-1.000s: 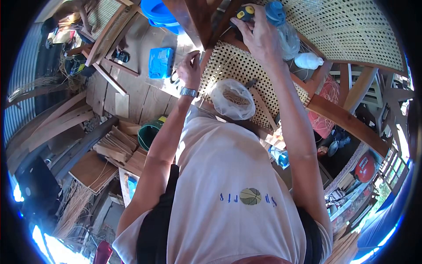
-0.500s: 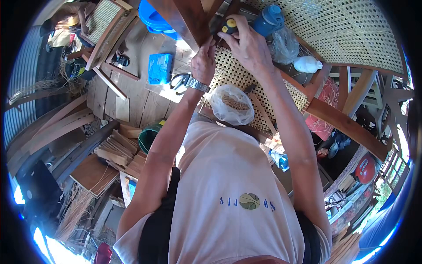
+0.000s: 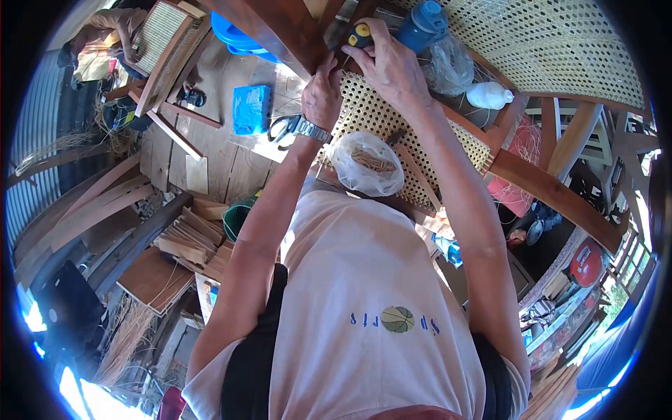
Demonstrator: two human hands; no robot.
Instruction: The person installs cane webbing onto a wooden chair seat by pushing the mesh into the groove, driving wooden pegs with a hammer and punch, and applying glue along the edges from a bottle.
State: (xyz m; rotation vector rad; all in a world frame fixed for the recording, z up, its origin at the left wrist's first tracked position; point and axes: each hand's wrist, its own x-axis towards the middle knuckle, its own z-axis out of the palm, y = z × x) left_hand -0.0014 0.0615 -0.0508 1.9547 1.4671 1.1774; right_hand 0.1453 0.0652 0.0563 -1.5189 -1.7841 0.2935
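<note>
My right hand (image 3: 397,73) grips the black-and-yellow handle of a screwdriver (image 3: 361,33), close to a dark wooden chair frame (image 3: 280,28). Its thin shaft points down beside my left hand, and the tip is hidden. My left hand (image 3: 323,99), with a metal watch on the wrist, has its fingers pinched together against the frame's corner; what they hold is hidden. Below both hands spreads a woven cane seat panel (image 3: 353,105). On it sits a clear plastic bag (image 3: 365,164) with thin brown pieces inside, close to my body.
A blue bottle (image 3: 422,26), a plastic bag (image 3: 450,66) and a white bottle (image 3: 489,95) lie right of my hands. Scissors (image 3: 283,131) and a blue package (image 3: 251,110) lie on the left. Another person (image 3: 115,31) sits at upper left near a cane chair (image 3: 164,42).
The view has shifted slightly. My right hand and the screwdriver handle have turned and moved a little up and left; my left hand stays pinched at the frame.
</note>
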